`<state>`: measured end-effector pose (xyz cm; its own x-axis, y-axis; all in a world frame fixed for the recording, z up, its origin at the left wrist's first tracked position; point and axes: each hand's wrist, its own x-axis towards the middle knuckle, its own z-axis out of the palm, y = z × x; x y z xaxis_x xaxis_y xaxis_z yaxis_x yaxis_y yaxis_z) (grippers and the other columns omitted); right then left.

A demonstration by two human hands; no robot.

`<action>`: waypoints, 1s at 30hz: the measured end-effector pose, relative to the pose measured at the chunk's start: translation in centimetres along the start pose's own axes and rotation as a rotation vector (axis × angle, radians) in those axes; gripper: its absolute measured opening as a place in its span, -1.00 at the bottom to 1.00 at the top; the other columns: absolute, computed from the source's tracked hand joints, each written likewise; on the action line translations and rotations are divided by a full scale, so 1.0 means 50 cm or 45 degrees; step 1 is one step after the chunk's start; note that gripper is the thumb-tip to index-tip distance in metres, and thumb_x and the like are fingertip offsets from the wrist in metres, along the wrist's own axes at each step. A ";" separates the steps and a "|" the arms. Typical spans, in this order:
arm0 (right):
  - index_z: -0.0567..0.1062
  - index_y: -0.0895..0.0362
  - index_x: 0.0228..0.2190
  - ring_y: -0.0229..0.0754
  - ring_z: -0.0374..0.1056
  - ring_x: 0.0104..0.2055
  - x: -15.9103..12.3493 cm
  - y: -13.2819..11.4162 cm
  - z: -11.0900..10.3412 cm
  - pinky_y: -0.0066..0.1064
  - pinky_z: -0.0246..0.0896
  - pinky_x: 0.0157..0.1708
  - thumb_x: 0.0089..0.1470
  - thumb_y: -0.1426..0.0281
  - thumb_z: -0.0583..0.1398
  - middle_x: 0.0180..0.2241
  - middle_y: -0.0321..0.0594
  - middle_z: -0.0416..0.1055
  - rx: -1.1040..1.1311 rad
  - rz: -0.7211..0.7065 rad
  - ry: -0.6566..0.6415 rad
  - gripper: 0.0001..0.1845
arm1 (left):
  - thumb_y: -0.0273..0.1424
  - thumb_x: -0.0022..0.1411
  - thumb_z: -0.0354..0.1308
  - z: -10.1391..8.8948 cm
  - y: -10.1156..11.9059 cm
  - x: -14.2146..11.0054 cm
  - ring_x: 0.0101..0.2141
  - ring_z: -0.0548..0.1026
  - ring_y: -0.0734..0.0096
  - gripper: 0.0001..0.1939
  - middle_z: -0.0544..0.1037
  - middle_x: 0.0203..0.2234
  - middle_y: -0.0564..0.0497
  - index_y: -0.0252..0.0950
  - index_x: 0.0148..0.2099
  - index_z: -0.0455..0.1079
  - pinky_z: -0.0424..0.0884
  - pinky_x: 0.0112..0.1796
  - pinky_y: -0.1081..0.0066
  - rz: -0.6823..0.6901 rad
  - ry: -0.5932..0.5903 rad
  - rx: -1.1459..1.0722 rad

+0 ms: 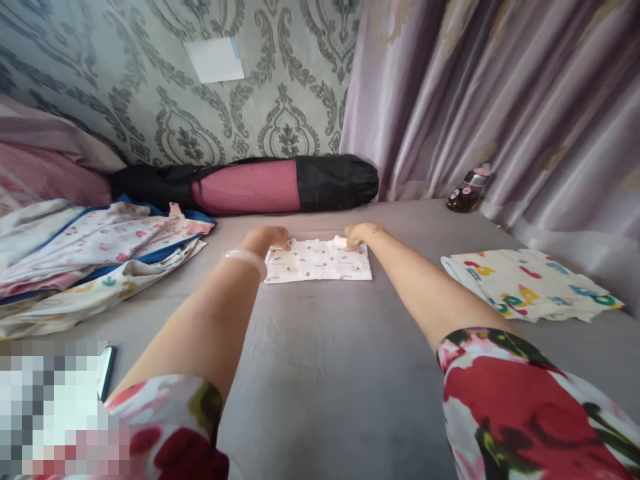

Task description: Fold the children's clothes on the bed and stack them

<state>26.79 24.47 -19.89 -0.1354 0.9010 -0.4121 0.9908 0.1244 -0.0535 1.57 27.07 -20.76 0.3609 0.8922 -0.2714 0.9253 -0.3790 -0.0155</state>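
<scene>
A small white printed garment (pixel 319 263), folded into a flat rectangle, lies on the grey bed sheet (pixel 320 360) in front of me. At its far left corner, my left hand (pixel 270 239) has its fingers closed on the cloth; a pale bangle circles that wrist. My right hand (pixel 356 235) pinches the far right corner, where a bit of pink trim shows. Both arms reach straight forward in floral sleeves. The fingertips are partly hidden by the hands and the fabric.
Several baby clothes (pixel 115 247) are heaped at the left. A folded white cloth with colourful prints (pixel 535 283) lies right. Against the wall rests a black and pink rolled bag (pixel 250 185). A dark bottle (pixel 467 190) stands by the curtain (pixel 425 100). A phone's edge (pixel 106 372) shows lower left.
</scene>
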 end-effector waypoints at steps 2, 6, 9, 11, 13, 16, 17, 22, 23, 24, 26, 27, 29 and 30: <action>0.53 0.11 -0.06 0.01 0.45 -0.11 -0.030 0.003 0.026 -0.27 0.30 -0.13 -0.07 0.39 0.34 -0.10 -0.04 0.52 0.065 -0.008 0.126 -0.54 | -0.29 0.08 0.11 0.020 0.023 -0.030 -0.17 0.54 0.11 -0.63 0.61 -0.20 -0.14 -0.22 -0.04 0.47 0.36 -0.09 0.19 -0.107 0.091 -0.025; 0.43 0.09 0.01 -0.08 0.35 0.05 -0.093 0.014 0.075 -0.38 0.23 -0.08 0.12 0.41 0.17 0.08 -0.08 0.40 0.130 -0.059 0.391 -0.61 | -0.40 0.22 -0.05 0.048 0.063 -0.096 -0.09 0.51 0.13 -0.69 0.60 -0.15 -0.14 -0.20 -0.01 0.35 0.26 -0.02 0.09 -0.194 0.272 -0.021; 0.42 0.06 -0.02 -0.10 0.35 0.05 -0.133 0.019 0.083 -0.36 0.19 -0.06 0.17 0.45 0.09 0.03 -0.12 0.44 0.161 -0.074 0.521 -0.67 | -0.42 0.24 -0.07 0.041 0.073 -0.139 -0.09 0.51 0.16 -0.70 0.61 -0.18 -0.11 -0.17 -0.01 0.32 0.20 0.00 0.09 -0.211 0.385 -0.033; 0.42 0.05 -0.04 -0.09 0.35 0.03 -0.157 0.021 0.072 -0.33 0.17 -0.05 0.17 0.45 0.09 -0.01 -0.13 0.46 0.172 -0.086 0.585 -0.69 | -0.42 0.25 -0.08 0.020 0.073 -0.163 -0.06 0.49 0.17 -0.68 0.60 -0.14 -0.10 -0.16 0.02 0.31 0.17 0.01 0.09 -0.207 0.447 -0.055; 0.43 0.05 -0.05 -0.08 0.34 0.02 -0.181 0.024 0.052 -0.33 0.16 -0.06 0.16 0.44 0.11 -0.01 -0.14 0.47 0.183 -0.111 0.643 -0.69 | -0.40 0.25 -0.06 -0.008 0.070 -0.186 -0.01 0.46 0.17 -0.66 0.58 -0.09 -0.09 -0.16 0.06 0.31 0.16 0.02 0.11 -0.187 0.508 -0.106; 0.47 0.06 -0.06 -0.08 0.35 -0.01 -0.219 0.034 0.017 -0.37 0.16 -0.11 0.13 0.44 0.13 -0.05 -0.16 0.48 0.206 -0.182 0.697 -0.68 | -0.31 0.23 0.00 -0.051 0.068 -0.221 0.01 0.44 0.12 -0.66 0.56 -0.06 -0.10 -0.17 0.04 0.39 0.16 0.02 0.13 -0.167 0.557 -0.182; 0.48 0.06 -0.07 -0.09 0.35 -0.03 -0.231 0.038 0.008 -0.39 0.15 -0.13 0.12 0.43 0.13 -0.06 -0.18 0.49 0.212 -0.210 0.716 -0.68 | -0.29 0.22 0.01 -0.062 0.069 -0.232 0.00 0.44 0.11 -0.66 0.57 -0.07 -0.10 -0.18 0.01 0.42 0.16 0.02 0.14 -0.168 0.567 -0.192; 0.50 0.13 -0.10 -0.06 0.29 -0.01 -0.286 0.052 0.016 -0.36 0.11 -0.07 0.16 0.42 0.11 -0.09 -0.12 0.46 0.168 -0.305 0.938 -0.71 | -0.26 0.27 -0.06 -0.066 0.076 -0.281 -0.07 0.48 0.18 -0.66 0.60 -0.16 -0.02 -0.16 0.00 0.42 0.13 0.06 0.18 -0.085 0.702 -0.172; 0.50 0.14 -0.11 -0.05 0.28 0.00 -0.295 0.052 0.030 -0.34 0.09 -0.06 0.16 0.43 0.10 -0.09 -0.10 0.45 0.146 -0.323 0.978 -0.72 | -0.28 0.28 -0.08 -0.055 0.077 -0.291 -0.09 0.49 0.19 -0.66 0.60 -0.17 -0.02 -0.16 0.01 0.41 0.11 0.08 0.18 -0.045 0.728 -0.151; 0.50 0.14 -0.12 -0.05 0.27 -0.01 -0.305 0.051 0.046 -0.33 0.09 -0.06 0.16 0.45 0.08 -0.10 -0.08 0.45 0.124 -0.349 1.008 -0.72 | -0.29 0.29 -0.10 -0.041 0.078 -0.302 -0.10 0.50 0.21 -0.65 0.60 -0.18 -0.03 -0.17 0.01 0.41 0.08 0.10 0.17 0.000 0.749 -0.130; 0.50 0.14 -0.15 -0.05 0.26 -0.03 -0.325 0.050 0.085 -0.32 0.08 -0.07 0.16 0.49 0.05 -0.12 -0.08 0.44 0.085 -0.421 1.045 -0.72 | -0.32 0.30 -0.13 -0.007 0.081 -0.328 -0.10 0.50 0.24 -0.65 0.60 -0.19 -0.04 -0.19 0.02 0.39 0.03 0.14 0.16 0.094 0.788 -0.101; 0.50 0.13 -0.16 -0.05 0.26 -0.04 -0.336 0.050 0.105 -0.31 0.07 -0.08 0.16 0.51 0.04 -0.13 -0.09 0.43 0.069 -0.460 1.056 -0.72 | -0.31 0.32 -0.15 0.012 0.083 -0.343 -0.10 0.49 0.25 -0.65 0.59 -0.19 -0.05 -0.19 0.01 0.39 0.00 0.15 0.16 0.139 0.806 -0.096; 0.49 0.12 -0.19 -0.06 0.26 -0.08 -0.358 0.050 0.144 -0.31 0.07 -0.10 0.14 0.54 0.04 -0.15 -0.11 0.43 0.040 -0.523 1.061 -0.72 | -0.30 0.35 -0.18 0.047 0.090 -0.376 -0.11 0.49 0.28 -0.65 0.59 -0.20 -0.06 -0.20 0.00 0.38 -0.02 0.18 0.17 0.213 0.839 -0.097; 0.48 0.11 -0.20 -0.06 0.25 -0.09 -0.368 0.051 0.161 -0.31 0.06 -0.11 0.13 0.55 0.04 -0.16 -0.12 0.42 0.025 -0.549 1.054 -0.72 | -0.30 0.36 -0.18 0.063 0.094 -0.393 -0.11 0.49 0.29 -0.65 0.59 -0.19 -0.07 -0.20 -0.01 0.38 -0.03 0.19 0.17 0.243 0.849 -0.101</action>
<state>31.82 4.84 -19.76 -0.4426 0.7890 0.4261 0.8534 0.5165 -0.0698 -1.55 7.01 -18.52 0.4891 0.7816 0.3871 0.8350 -0.5478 0.0511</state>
